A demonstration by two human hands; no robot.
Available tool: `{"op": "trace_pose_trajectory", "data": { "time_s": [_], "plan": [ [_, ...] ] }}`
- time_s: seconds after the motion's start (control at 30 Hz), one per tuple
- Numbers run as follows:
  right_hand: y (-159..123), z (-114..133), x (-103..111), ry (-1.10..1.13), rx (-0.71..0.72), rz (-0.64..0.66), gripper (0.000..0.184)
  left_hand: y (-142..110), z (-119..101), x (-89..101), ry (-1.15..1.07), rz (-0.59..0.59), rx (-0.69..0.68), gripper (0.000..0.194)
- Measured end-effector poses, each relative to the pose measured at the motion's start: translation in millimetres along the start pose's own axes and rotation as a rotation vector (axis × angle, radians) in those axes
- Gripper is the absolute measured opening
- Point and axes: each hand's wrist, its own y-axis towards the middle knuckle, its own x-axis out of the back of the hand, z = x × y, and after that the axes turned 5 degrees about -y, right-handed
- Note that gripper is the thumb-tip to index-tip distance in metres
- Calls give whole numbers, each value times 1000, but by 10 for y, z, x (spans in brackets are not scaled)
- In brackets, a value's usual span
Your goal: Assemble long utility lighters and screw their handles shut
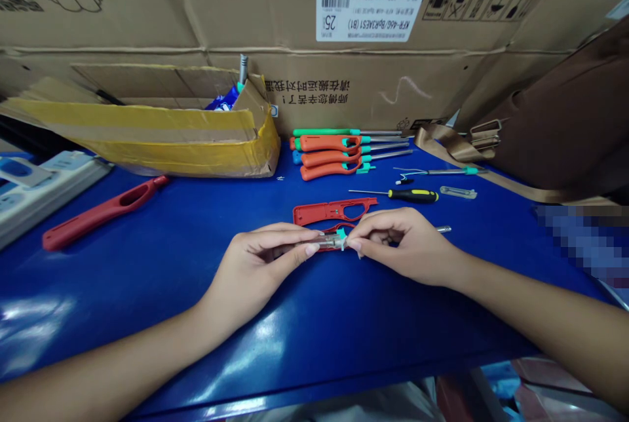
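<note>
My left hand is closed on a small clear lighter fuel tank, held level between thumb and fingers. A turquoise trigger piece sits at the tank's right end. There my right hand pinches a small whitish part, too small to name. Under and behind the hands lies a red lighter handle half, mostly covered. Another red lighter handle half rests just beyond, its hollow inside facing up. The tip of a metal tube pokes out past my right hand.
Several assembled lighters lie stacked at the back. A screwdriver, a clear tank and a wired metal tube lie right of them. At left are a red lighter handle, a power strip and a taped carton.
</note>
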Motion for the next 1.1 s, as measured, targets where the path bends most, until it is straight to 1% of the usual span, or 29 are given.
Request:
{"op": "trace_pose_trajectory", "data": {
  "time_s": [0.27,0.43,0.53,0.6,0.7,0.77,0.87,1.1],
  "plan": [
    [-3,3,-5,24,-7,2,23,-13,3,-9,-7,27,32,14],
    [4,-14,4,-24,11,-13,23,-6,4,-17,15,35,0,14],
    [13,-41,29,-43,48,-42,24,21,-2,18,138,46,-76,15],
    [15,-51,45,-47,67,-41,25,37,-4,58,256,72,-171,19],
    [11,-42,56,-49,63,-21,24,45,-2,112,383,152,-319,25],
    [4,-25,53,-44,48,-12,23,40,0,126,417,197,-370,25],
    [-1,-9,41,-33,22,-14,23,26,-6,113,408,183,-368,24],
    [9,-17,33,12,-28,10,28,8,-16,48,329,155,-249,24]
  ]
}}
